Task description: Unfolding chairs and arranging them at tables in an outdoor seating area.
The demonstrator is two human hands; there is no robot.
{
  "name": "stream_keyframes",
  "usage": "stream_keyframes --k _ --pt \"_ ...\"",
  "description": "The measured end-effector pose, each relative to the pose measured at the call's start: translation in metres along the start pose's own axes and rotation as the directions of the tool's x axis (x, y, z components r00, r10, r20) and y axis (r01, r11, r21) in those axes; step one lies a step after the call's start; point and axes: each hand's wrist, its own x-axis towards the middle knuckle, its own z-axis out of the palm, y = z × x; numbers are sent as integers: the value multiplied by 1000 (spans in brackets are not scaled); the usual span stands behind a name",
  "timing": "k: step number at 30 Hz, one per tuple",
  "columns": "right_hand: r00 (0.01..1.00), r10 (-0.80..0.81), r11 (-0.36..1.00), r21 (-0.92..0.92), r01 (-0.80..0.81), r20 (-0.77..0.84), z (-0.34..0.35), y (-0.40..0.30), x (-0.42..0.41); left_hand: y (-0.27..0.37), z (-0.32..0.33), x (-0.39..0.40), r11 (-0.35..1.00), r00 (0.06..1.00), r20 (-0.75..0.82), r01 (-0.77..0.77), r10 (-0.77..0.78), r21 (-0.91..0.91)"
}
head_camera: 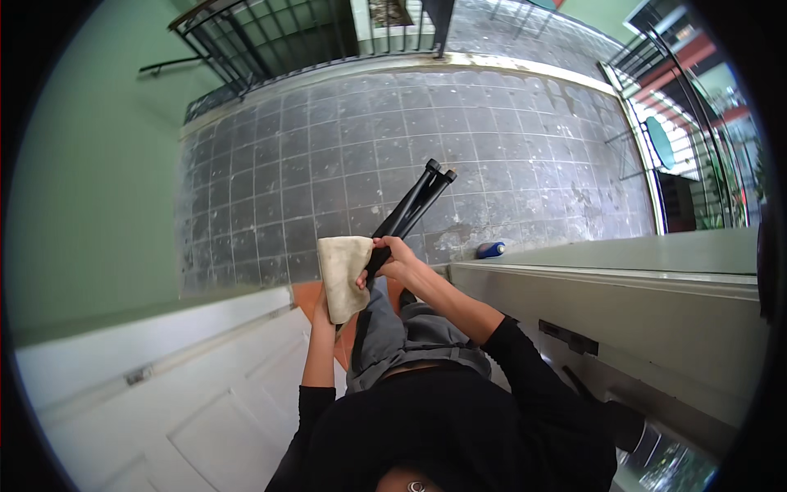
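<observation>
Before my body, my right hand is closed around a bundle of black tubes, which looks like a folded stand or tripod. The tubes point away from me, up and to the right, with capped ends over the tiled floor. A folded cream cloth lies against their near end, on the left. My left hand is at the cloth's lower left side, mostly hidden behind it. The cloth covers its fingers, so their grip does not show. Some fingertips show at the cloth's right edge.
A blue spray can or bottle lies on the grey tiled floor beside the right door frame. A white panelled door stands at my left. Black metal railings border the floor's far side, and a green wall rises at the left.
</observation>
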Motion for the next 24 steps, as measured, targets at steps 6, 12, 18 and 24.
stream_keyframes --k 6,12,18,24 --pt "993 -109 970 222 97 42 40 -56 22 67 12 75 987 990 72 115 -124 109" --pt "972 -231 905 355 233 -49 64 -129 50 125 60 138 938 951 117 255 -287 233" --pt "928 -335 701 616 361 -163 70 -203 42 143 76 198 901 883 198 395 -426 178" --pt "862 -432 418 788 452 -265 41 -274 61 133 72 273 808 852 9 494 -524 321"
